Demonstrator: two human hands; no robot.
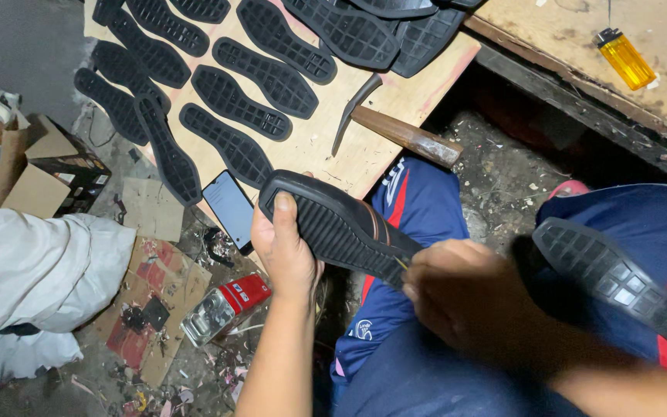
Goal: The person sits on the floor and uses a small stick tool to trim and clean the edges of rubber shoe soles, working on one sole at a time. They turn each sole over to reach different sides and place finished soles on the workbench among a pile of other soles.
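Close to the camera, the left hand [287, 251] grips the toe of a black shoe sole [341, 228] held over the lap; the right hand [465, 297] pinches its other end. Beyond it, finished-looking soles [229, 100] line the plywood board [384, 104]; right of it, another sole [619, 282] waits on the knee.

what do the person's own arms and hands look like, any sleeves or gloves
Both are bare: the left hand and its forearm show no glove, sleeve, watch or ring. The right hand is likewise ungloved and sleeveless as far as the frame shows, though it is blurred and dimly lit.
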